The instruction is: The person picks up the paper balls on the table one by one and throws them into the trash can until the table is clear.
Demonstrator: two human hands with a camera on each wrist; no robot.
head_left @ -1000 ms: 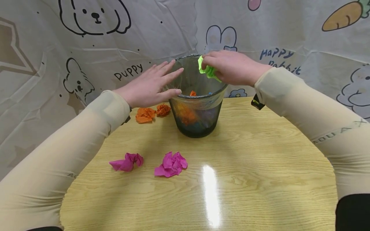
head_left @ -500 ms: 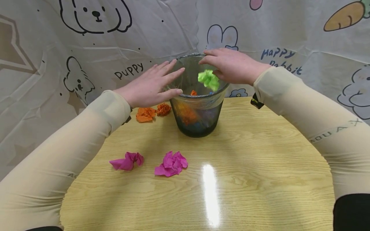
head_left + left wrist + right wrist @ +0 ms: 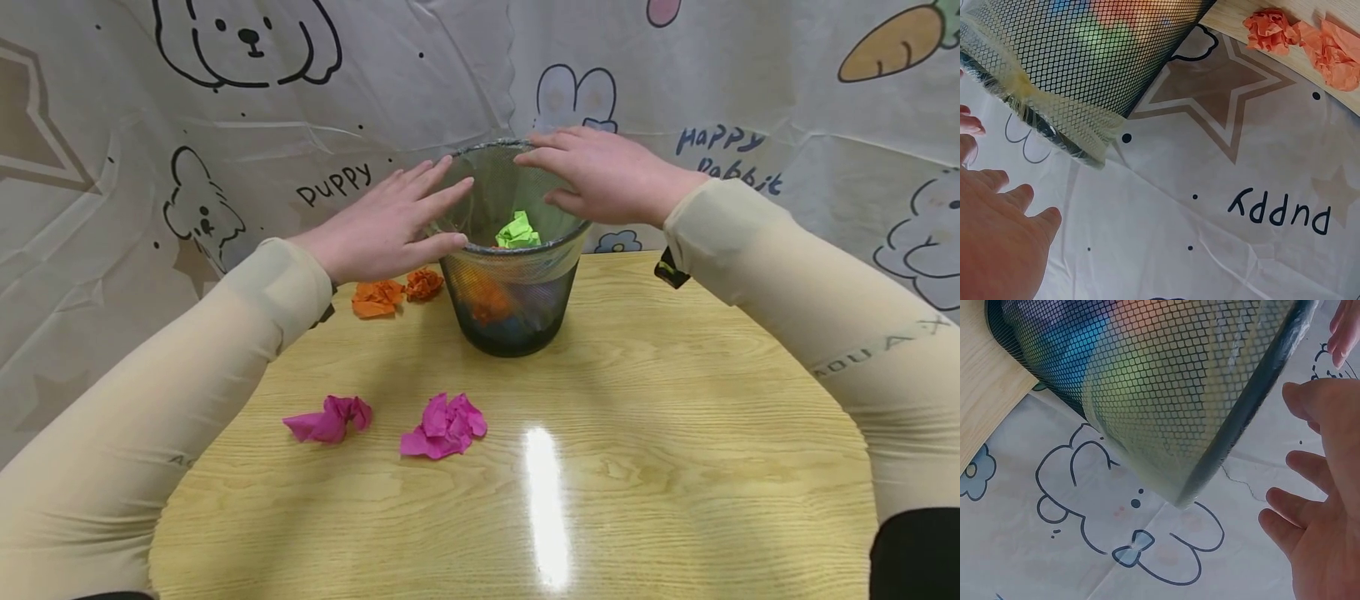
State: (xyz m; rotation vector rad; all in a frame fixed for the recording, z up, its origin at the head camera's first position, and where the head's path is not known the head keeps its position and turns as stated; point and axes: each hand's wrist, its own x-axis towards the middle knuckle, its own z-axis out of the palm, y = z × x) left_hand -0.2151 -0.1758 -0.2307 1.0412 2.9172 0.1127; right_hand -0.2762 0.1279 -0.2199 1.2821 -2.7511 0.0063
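A dark mesh wastebasket (image 3: 517, 325) with a clear liner over its rim stands at the back of the table. Inside it a crumpled green paper (image 3: 517, 231) lies on top, and orange and blue paper shows through the mesh. My left hand (image 3: 386, 221), fingers spread, is held at the basket's left rim with nothing in its grasp. Over the right rim hovers my right hand (image 3: 607, 177), its fingers loose and holding nothing. In the right wrist view that hand (image 3: 1322, 487) appears apart from the rim.
Two crumpled orange papers (image 3: 377, 298) lie left of the basket. Nearer the front are a pink crumpled paper (image 3: 332, 419) and another pink paper (image 3: 446, 427) on the wooden table (image 3: 675, 417). A printed cloth (image 3: 450, 75) hangs behind.
My right hand has let go of the green paper, which has dropped into the wastebasket. The fingers of that hand have loosened. My left hand has hardly moved.
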